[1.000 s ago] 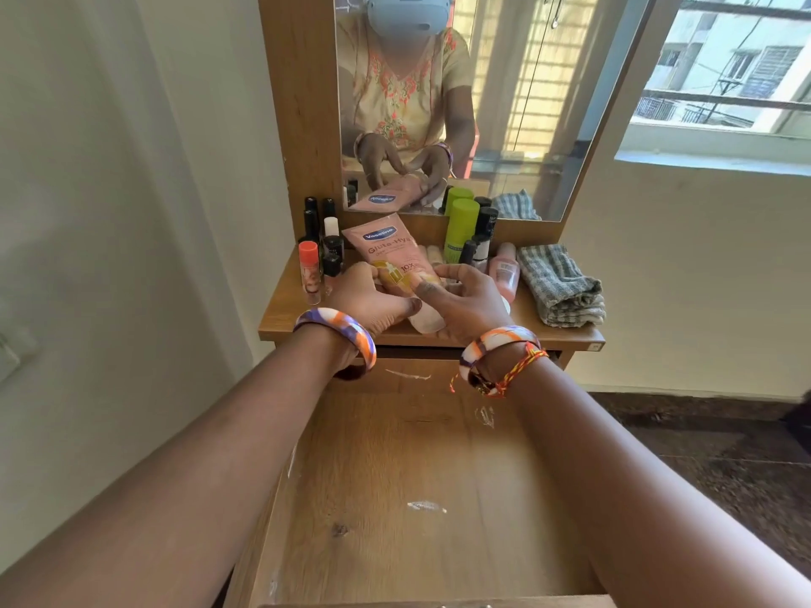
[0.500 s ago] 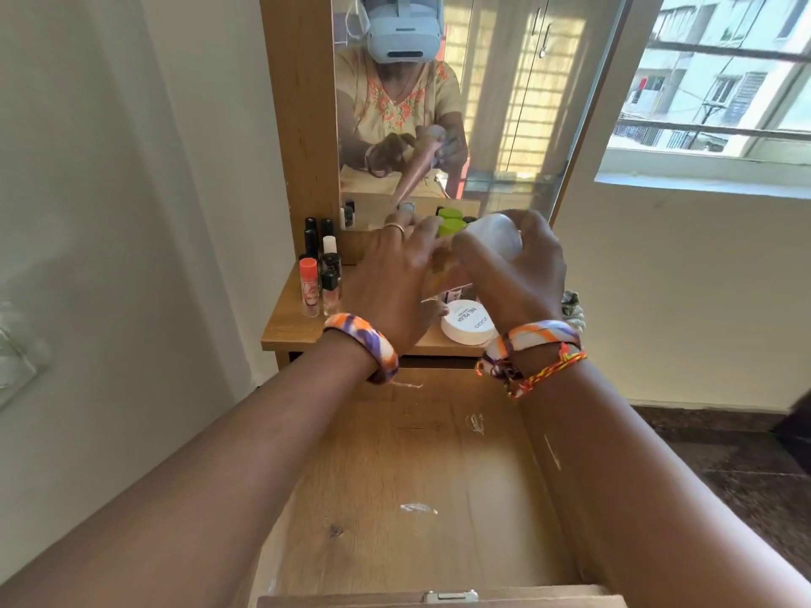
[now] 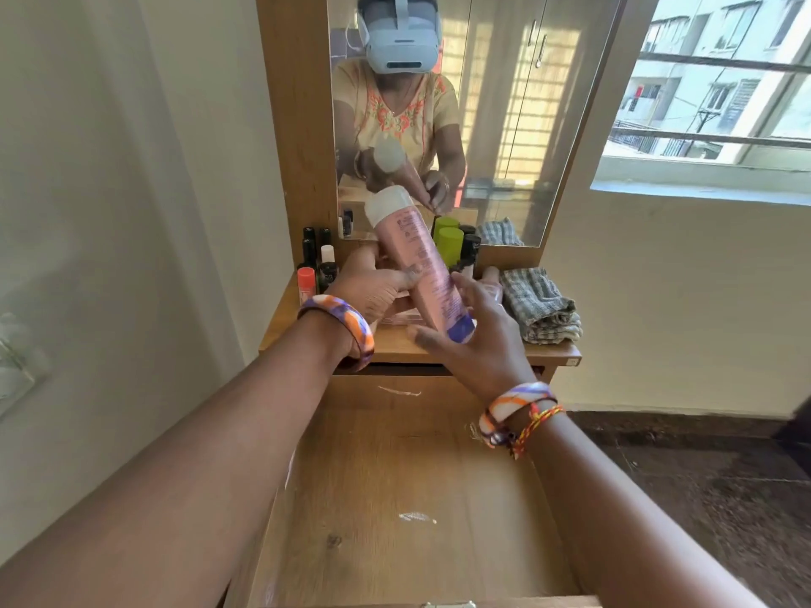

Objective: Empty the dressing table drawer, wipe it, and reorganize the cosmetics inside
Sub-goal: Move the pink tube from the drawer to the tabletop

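Since half a second ago we have lifted the pink tube point(image 3: 422, 265) clear of the clutter, so its printed back and white cap now show in full, cap tilted up toward the mirror point(image 3: 504, 125), where both hands had been bunched over it. Our left hand point(image 3: 373, 285) grips the tube around its middle, thumb across the front. Our right hand point(image 3: 471, 335) has let go: it is spread with fingers extended, cupped just beside the tube's purple crimped end, and whether the fingertips touch it we cannot tell. All this hangs above the dressing table top point(image 3: 395, 344). On that top stand small dark bottles point(image 3: 316, 252) at the left, a green-capped bottle point(image 3: 450, 243) behind the tube, and a folded checked cloth point(image 3: 542, 307) at the right. Below our forearms the drawer point(image 3: 395, 498) is pulled out, its wooden floor showing only a few pale smears.
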